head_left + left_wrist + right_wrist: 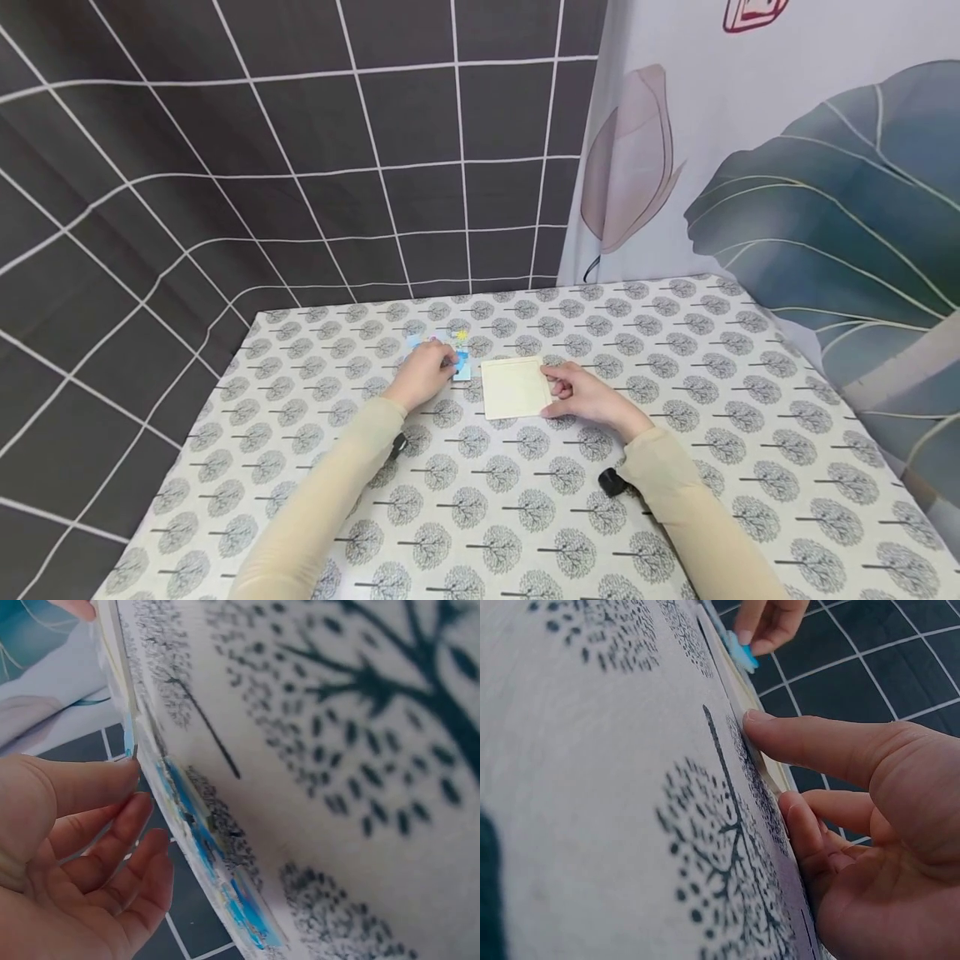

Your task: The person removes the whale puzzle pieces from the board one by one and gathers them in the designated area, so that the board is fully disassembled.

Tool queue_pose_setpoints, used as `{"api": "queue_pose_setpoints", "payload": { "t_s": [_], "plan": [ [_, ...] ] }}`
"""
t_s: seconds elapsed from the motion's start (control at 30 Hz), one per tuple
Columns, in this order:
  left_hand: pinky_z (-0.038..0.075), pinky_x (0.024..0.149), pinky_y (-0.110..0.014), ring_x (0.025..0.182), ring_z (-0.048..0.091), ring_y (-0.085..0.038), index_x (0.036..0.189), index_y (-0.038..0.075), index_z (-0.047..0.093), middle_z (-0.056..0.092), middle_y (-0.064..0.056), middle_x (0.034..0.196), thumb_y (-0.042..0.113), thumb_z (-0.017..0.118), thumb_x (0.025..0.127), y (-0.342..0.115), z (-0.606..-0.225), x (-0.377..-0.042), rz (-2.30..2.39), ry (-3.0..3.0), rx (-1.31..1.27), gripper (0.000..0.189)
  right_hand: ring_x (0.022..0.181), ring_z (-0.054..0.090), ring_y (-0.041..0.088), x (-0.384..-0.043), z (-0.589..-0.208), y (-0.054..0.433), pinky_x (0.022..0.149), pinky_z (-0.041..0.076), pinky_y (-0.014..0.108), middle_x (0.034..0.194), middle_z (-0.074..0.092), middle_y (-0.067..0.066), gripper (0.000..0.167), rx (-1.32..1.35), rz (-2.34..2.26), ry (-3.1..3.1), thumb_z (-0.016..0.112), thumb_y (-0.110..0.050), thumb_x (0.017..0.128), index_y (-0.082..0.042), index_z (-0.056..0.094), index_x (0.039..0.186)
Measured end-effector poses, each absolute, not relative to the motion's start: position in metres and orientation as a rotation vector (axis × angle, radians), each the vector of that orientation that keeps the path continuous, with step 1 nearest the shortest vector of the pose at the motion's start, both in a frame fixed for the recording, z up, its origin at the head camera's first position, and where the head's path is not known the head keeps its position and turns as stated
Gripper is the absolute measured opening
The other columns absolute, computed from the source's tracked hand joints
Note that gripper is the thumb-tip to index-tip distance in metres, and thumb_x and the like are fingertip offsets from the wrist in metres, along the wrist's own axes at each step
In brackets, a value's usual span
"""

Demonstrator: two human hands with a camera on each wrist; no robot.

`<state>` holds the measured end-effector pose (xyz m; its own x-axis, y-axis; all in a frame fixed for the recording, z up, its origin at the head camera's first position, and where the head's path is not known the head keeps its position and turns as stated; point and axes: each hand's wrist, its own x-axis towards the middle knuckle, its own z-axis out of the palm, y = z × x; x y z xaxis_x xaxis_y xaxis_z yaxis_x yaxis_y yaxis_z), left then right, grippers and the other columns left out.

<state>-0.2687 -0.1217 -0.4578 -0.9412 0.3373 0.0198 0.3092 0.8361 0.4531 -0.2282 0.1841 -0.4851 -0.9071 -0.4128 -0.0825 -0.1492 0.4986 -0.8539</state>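
Observation:
A flat, cream-coloured square board (514, 388) with a thin raised border lies on the table. My right hand (588, 397) holds it by its right side, with the thumb at the near corner and a finger at the far corner. Left of the board, my left hand (422, 375) pinches a small, thin blue piece (742, 654) between thumb and fingertips. That hand partly covers several small coloured pieces, among them a yellow piece (461, 335) and a light blue piece (413, 340). More blue pieces (251, 907) lie flat below the fingers in the left wrist view.
A white cloth with grey tree prints (480, 475) covers the table. Behind it hangs a dark curtain with white grid lines (405, 200); a pale curtain with large leaf prints (825, 183) hangs at the right. Each wrist wears a black camera (612, 482).

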Motion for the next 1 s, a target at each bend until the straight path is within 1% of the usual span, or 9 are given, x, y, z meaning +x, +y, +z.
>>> {"api": "queue_pose_setpoints", "payload": {
  "t_s": [0.23,0.57,1.0],
  "plan": [
    [0.048,0.102,-0.041,0.113,0.061,-0.026,0.107,0.006,0.073,0.070,-0.008,0.112,0.012,0.071,0.093,-0.1226,-0.4623,-0.2679,0.672,2.938,0.482,0.015,0.092,0.051,0.021,-0.2278,-0.4862,0.1832,0.088,0.047,0.031,0.105,0.050,0.012,0.087,-0.455,-1.375,2.454,0.086,-0.009,0.075,0.008,0.041,0.147],
    [0.048,0.103,-0.043,0.113,0.061,-0.028,0.103,0.007,0.074,0.070,-0.008,0.111,0.011,0.071,0.092,-0.1216,-0.4624,-0.2667,0.670,2.946,0.479,0.013,0.093,0.052,0.021,-0.2283,-0.4839,0.1841,0.089,0.048,0.034,0.105,0.051,0.011,0.087,-0.473,-1.357,2.472,0.086,-0.010,0.075,0.008,0.042,0.147],
    [0.045,0.106,-0.043,0.115,0.060,-0.028,0.105,0.006,0.074,0.069,-0.009,0.114,0.010,0.072,0.091,-0.1208,-0.4634,-0.2683,0.679,2.925,0.462,0.015,0.094,0.052,0.022,-0.2289,-0.4862,0.1846,0.091,0.048,0.035,0.107,0.051,0.012,0.087,-0.460,-1.373,2.460,0.086,-0.009,0.075,0.008,0.041,0.147]
  ]
}}
